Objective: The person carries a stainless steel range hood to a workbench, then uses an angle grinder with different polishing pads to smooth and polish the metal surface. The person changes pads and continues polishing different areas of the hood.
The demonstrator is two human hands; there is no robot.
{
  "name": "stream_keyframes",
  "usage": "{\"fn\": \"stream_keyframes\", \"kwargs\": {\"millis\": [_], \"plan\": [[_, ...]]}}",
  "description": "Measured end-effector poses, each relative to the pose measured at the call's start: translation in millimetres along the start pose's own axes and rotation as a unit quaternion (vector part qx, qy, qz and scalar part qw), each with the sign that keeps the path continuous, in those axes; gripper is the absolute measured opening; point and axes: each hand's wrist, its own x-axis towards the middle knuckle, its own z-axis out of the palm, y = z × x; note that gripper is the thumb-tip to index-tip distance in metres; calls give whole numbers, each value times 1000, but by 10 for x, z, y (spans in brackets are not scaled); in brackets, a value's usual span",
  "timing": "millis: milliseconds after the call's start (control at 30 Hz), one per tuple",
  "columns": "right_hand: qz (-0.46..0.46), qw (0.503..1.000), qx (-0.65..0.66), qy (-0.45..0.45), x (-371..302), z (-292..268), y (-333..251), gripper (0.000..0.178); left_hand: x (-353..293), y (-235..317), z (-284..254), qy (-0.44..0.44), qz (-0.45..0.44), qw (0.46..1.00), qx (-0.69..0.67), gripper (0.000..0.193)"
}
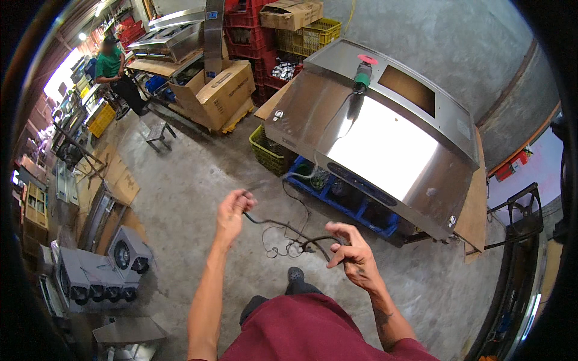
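A dark electrical cable (274, 222) stretches between my two hands above the floor. My left hand (232, 212) is closed, its fingers pinching one stretch of the cable. Farther right, my right hand (355, 256) has the cable running into its curled fingers, with the index finger raised. Between them the cable loops on itself, and thinner cord (279, 245) lies tangled on the floor below. A green angle grinder (362, 79) with a pinkish-red disc rests on a large stainless-steel hood-like unit (313, 102) ahead of me; its cord trails over the metal.
Blue crates (361, 218) and a yellow-green crate (265, 150) sit under the steel unit. Grey blower units (96, 271) stand at left. Beyond are a small metal stool (155, 129), a cardboard box (223, 96) and a person in green (109, 66). A black-framed fan (524, 207) is at right.
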Motion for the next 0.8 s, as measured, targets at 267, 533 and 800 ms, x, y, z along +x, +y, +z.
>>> {"fn": "stream_keyframes", "kwargs": {"millis": [267, 533, 800], "plan": [[44, 986, 123, 99, -157, -168, 441, 39, 342, 811, 180, 96, -7, 941, -324, 11], [39, 937, 344, 36, -221, -20, 110, 36, 756, 696, 278, 110, -93, 958, -247, 24], [-151, 821, -451, -318, -119, 143, -28, 13, 1219, 569, 626, -20, -79, 984, -156, 33]]}}
